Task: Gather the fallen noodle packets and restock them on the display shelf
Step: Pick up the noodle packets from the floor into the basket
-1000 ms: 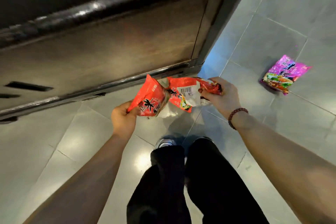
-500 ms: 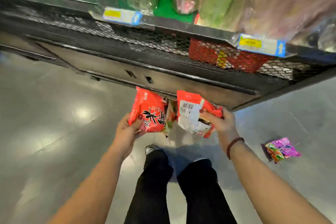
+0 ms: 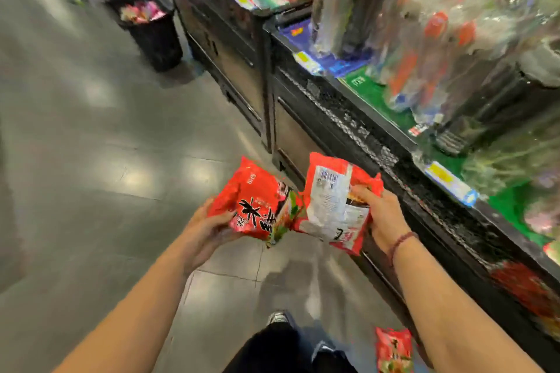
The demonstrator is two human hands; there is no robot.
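Grey floor tiles [image 3: 91,160] are running along the left of the aisle, and one long black display shelf [image 3: 363,130] is filling the right side, its goods too blurred to name. One black bin [image 3: 148,27] is standing on the floor beside the far end of the shelf, with pink packets showing inside.

Three red noodle packets are showing, along with two hands. The left hand [image 3: 206,230] is gripping the left packet [image 3: 257,206], printed face up. The thumb is lying over the packet's lower left corner and the fingers are curling underneath, so the packet is fanning out above and to the right of them. The right hand [image 3: 385,215] is gripping the right packet [image 3: 336,200], barcode side up. Its fingers are pinching the packet's right edge, with the packet spreading to their left. The two held packets are touching at their inner edges, in front of the shelf's lower panel. The third packet [image 3: 394,348] is lying on the floor at the foot of the shelf, below the right forearm.

One beaded bracelet [image 3: 400,242] is circling the right wrist.
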